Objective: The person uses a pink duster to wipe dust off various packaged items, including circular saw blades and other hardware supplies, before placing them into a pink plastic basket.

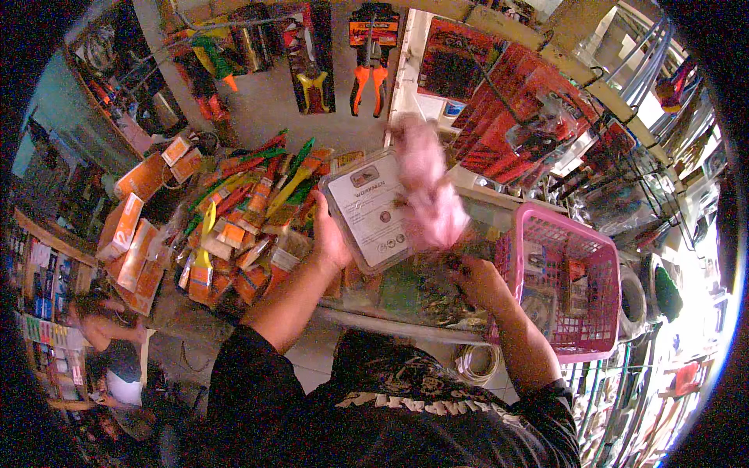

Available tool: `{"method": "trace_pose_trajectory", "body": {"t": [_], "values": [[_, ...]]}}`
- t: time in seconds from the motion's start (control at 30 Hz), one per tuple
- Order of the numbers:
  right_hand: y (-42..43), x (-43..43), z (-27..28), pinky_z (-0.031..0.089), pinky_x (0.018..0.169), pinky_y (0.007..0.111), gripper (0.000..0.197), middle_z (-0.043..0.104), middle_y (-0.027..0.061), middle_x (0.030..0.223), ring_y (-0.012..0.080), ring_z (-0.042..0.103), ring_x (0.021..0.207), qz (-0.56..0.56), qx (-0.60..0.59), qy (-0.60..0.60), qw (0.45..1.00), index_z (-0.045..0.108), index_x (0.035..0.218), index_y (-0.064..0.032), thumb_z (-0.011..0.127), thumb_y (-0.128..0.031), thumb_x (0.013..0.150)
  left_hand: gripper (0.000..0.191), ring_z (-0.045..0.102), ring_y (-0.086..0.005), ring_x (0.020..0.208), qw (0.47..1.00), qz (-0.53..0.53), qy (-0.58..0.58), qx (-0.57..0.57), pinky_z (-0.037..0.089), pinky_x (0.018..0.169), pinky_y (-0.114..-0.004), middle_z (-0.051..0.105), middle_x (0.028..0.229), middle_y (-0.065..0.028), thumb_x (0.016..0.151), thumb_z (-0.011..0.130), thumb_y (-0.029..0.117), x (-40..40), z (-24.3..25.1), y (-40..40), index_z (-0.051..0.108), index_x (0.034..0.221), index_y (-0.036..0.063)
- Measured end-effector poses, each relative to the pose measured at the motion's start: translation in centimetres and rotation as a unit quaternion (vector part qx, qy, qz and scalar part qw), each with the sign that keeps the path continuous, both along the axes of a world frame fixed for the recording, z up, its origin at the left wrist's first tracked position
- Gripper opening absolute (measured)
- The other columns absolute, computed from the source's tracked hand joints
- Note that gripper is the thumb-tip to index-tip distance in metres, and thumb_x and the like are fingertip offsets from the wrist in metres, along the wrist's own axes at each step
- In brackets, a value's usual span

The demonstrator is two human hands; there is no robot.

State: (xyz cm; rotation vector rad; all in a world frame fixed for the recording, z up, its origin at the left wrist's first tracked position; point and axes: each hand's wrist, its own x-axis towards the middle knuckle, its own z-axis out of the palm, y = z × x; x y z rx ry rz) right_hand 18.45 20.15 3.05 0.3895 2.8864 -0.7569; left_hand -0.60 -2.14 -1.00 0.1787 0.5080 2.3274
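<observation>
My left hand (332,238) holds a flat clear plastic case (372,212) by its left edge, tilted over a glass-topped counter (404,295). The case has a white printed card inside and bears the maker's name Workman. My right hand (477,282) grips the dark lower end of a pink duster (436,205), which is blurred by motion. Its soft pink head overlaps the right edge of the case; whether it touches the case cannot be told. Left of the case lies a heap of paintbrushes (208,219) with yellow, red and green handles, many in orange-labelled wrapping.
A pink plastic basket (613,286) with packaged goods stands to the right. Orange and white boxes (122,225) sit at the left. Pliers (368,82) and red packs (526,111) hang ahead. A coiled hose or cable (478,365) lies below. Another person (120,374) is at lower left.
</observation>
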Motion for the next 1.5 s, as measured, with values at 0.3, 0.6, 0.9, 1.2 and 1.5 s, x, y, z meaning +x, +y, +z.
{"method": "trace_pose_trajectory", "body": {"t": [0.3,0.6,0.9,1.2,1.5], "values": [[-1.0,0.2,1.9,0.051,0.072,0.043,0.034,0.066,0.0207,0.089,0.0335,0.067,0.082,0.027,-0.044,0.045,0.998,0.062,0.108,-0.0041,0.066,-0.028,0.084,0.091,0.045,-0.0336,0.125,0.996,0.050,0.009,-0.076,0.036,0.103,-0.049,0.044,0.141,-0.0134,0.084,0.018,0.079,0.6,1.4,0.1,0.034,0.143,0.0110],[-0.8,0.3,1.5,0.051,0.077,0.043,0.036,0.066,0.0210,0.095,0.0351,0.066,0.089,0.030,-0.064,0.071,0.995,0.062,0.111,-0.0056,0.069,-0.024,0.081,0.093,0.044,-0.0330,0.127,0.996,0.048,0.017,-0.073,0.034,0.105,-0.049,0.043,0.141,-0.0131,0.083,0.018,0.080,1.0,1.8,0.0,0.034,0.143,0.0115],[-0.6,0.7,-0.9,0.051,0.080,0.044,0.033,0.066,0.0208,0.096,0.0394,0.063,0.092,0.019,-0.022,0.019,0.999,0.065,0.106,-0.0075,0.068,-0.030,0.081,0.075,0.057,-0.0294,0.110,0.998,0.059,-0.001,-0.031,0.047,0.092,-0.046,0.057,0.124,-0.0118,0.091,0.030,0.066,0.7,1.0,0.0,0.047,0.132,0.0064],[-0.5,0.3,-1.6,0.054,0.075,0.049,0.040,0.068,0.0181,0.093,0.0380,0.066,0.084,0.062,0.088,-0.003,0.994,0.063,0.108,-0.0107,0.059,-0.040,0.082,0.082,0.052,-0.0310,0.119,0.998,0.055,0.015,-0.033,0.042,0.099,-0.049,0.052,0.131,-0.0154,0.088,0.034,0.068,1.0,1.2,0.6,0.043,0.134,0.0022],[-1.0,0.5,-1.7,0.051,0.075,0.049,0.039,0.066,0.0208,0.090,0.0395,0.064,0.086,0.073,0.090,-0.048,0.992,0.063,0.104,-0.0094,0.063,-0.041,0.081,0.082,0.045,-0.0298,0.124,0.998,0.027,0.027,-0.050,0.038,0.102,-0.048,0.045,0.139,-0.0083,0.087,0.025,0.074,-0.2,-2.2,0.9,0.034,0.143,0.0143]]}}
